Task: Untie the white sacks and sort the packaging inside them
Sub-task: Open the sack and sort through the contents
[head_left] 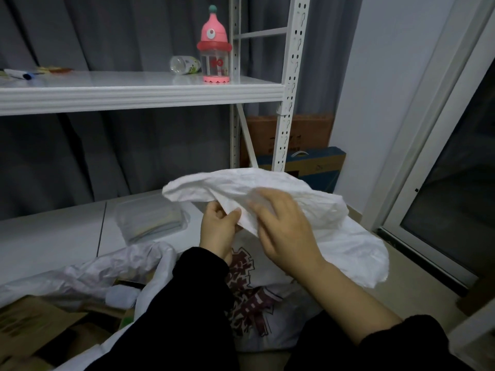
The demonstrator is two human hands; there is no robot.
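Observation:
A white woven sack (pixel 329 231) with dark red printing on its front stands on the floor in front of me, its crumpled top lifted up. My left hand (pixel 218 227) pinches a fold of the sack's mouth between thumb and fingers. On the same fold, just to the right, my right hand (pixel 284 228) lies with its fingers bent; they look blurred. A second white sack (pixel 88 274) lies open at the lower left with cardboard packaging (pixel 34 325) inside. What the held sack contains is hidden.
A clear plastic box (pixel 150 218) sits on the floor behind the sacks. A white metal shelf (pixel 134 89) above carries a pink bottle (pixel 214 46) and a toppled clear bottle (pixel 184 65). Cardboard boxes (pixel 308 145) lean by the wall; a glass door (pixel 455 183) stands right.

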